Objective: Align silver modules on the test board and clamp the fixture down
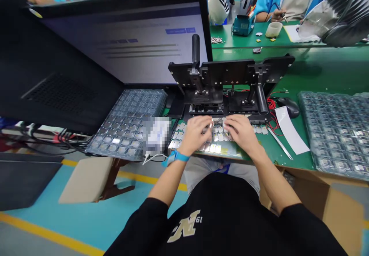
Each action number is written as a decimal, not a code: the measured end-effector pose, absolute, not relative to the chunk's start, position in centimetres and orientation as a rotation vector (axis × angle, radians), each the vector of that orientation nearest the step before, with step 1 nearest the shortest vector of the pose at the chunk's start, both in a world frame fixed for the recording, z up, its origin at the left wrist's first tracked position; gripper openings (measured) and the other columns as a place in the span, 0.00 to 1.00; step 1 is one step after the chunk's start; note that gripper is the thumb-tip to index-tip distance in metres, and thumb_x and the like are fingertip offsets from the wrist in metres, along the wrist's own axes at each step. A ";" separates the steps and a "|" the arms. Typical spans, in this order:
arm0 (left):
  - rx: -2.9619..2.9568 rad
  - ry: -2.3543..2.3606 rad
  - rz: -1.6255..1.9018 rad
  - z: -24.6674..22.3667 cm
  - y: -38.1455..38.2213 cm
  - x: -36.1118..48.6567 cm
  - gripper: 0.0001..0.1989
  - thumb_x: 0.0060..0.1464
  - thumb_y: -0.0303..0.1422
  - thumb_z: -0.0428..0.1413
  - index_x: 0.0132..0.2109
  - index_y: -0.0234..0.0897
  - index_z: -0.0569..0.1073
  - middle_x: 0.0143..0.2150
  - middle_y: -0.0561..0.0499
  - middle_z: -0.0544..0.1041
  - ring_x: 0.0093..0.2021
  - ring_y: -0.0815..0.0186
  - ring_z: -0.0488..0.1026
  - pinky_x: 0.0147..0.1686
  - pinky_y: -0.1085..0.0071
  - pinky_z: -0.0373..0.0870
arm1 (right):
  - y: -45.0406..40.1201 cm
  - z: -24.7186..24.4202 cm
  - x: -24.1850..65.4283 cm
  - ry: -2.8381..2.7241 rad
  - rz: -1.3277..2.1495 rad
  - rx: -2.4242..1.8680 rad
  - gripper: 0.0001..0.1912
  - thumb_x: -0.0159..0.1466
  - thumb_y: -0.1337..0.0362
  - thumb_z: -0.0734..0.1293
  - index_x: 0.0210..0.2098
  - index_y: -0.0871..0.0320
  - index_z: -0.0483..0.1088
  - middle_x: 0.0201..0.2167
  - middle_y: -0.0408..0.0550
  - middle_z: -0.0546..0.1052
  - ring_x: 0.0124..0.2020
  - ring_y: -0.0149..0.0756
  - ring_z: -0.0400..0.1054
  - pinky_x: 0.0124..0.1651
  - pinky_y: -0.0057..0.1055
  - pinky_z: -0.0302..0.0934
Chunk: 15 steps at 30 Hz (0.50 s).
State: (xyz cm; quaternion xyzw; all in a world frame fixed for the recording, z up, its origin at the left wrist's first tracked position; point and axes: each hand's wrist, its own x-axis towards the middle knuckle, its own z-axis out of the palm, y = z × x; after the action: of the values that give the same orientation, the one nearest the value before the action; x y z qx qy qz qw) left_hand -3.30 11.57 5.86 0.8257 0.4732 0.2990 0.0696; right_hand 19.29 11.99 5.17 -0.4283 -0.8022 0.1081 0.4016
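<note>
Our left hand (pixel 196 133) and right hand (pixel 241 133) bend over small silver chips (pixel 209 147), which lie in rows on a tray (pixel 230 154) at the front of the bench (pixel 259 148). Both hands are curled, fingertips down at the fixture's front edge. They hide whatever is under them, so we cannot tell if either grips a chip. A blue band (pixel 175 158) circles our left wrist.

Just behind the hands stands a black press fixture (pixel 230 79) with an upright lever (pixel 196 48); red wires (pixel 272 112) run out beside it. To the right lie tweezers (pixel 278 142), a white paper strip (pixel 288 129) with no legible writing, a mouse (pixel 290 107) and a clear tray of chips (pixel 336 133). Another clear tray (pixel 127 123) sits to the left, under a monitor (pixel 123 44) whose blurred text we cannot read, though two blue buttons show. A white patch (pixel 157 134) between that tray and the hands is blurred out. Our black shirt (pixel 184 225) shows a pale "N" and "19". Across the bench, a co-worker's hand (pixel 278 15) is cut off by a fan (pixel 343 6).
</note>
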 end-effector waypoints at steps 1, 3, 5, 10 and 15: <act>2.462 1.506 0.920 6.0 12.7 -3.5 0.11 0.62 0.30 0.54 0.49 0.42 0.76 0.55 0.50 0.79 0.57 0.60 0.72 0.59 0.58 0.63 | 13.4 5.3 18.6 -2.038 0.262 -1.086 0.10 0.69 0.59 0.65 0.44 0.56 0.76 0.47 0.52 0.79 0.51 0.44 0.71 0.58 0.45 0.64; 2.432 1.609 0.948 5.9 14.4 -3.7 0.11 0.62 0.30 0.54 0.50 0.43 0.76 0.55 0.50 0.79 0.57 0.59 0.71 0.60 0.58 0.61 | 15.8 5.4 17.4 -2.056 0.257 -1.110 0.11 0.69 0.59 0.64 0.43 0.57 0.77 0.48 0.52 0.79 0.51 0.44 0.70 0.59 0.45 0.62; 2.400 1.670 0.973 5.8 15.5 -3.5 0.12 0.61 0.30 0.55 0.51 0.43 0.76 0.55 0.51 0.79 0.55 0.59 0.71 0.58 0.58 0.61 | 17.5 5.4 16.5 -2.067 0.264 -1.149 0.11 0.70 0.60 0.64 0.43 0.57 0.77 0.48 0.52 0.79 0.51 0.44 0.70 0.59 0.45 0.61; 2.343 1.710 0.908 5.9 16.9 -2.7 0.12 0.60 0.30 0.55 0.48 0.43 0.78 0.51 0.51 0.81 0.53 0.57 0.73 0.54 0.59 0.63 | 18.8 5.4 16.1 -2.096 0.293 -1.220 0.10 0.68 0.63 0.65 0.41 0.59 0.78 0.44 0.53 0.80 0.48 0.45 0.71 0.56 0.43 0.62; 2.340 1.579 0.869 6.3 18.0 -2.8 0.13 0.60 0.29 0.53 0.48 0.43 0.79 0.50 0.52 0.82 0.53 0.59 0.75 0.58 0.59 0.65 | 18.9 5.5 16.3 -2.102 0.321 -1.237 0.10 0.68 0.63 0.65 0.40 0.59 0.78 0.45 0.53 0.80 0.48 0.45 0.71 0.57 0.43 0.62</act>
State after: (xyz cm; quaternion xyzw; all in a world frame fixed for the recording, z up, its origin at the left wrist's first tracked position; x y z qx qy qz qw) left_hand -2.78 18.00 6.25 0.7888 0.5323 0.2929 0.0936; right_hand 16.28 18.87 5.46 -0.4740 -0.8053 0.1228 0.3342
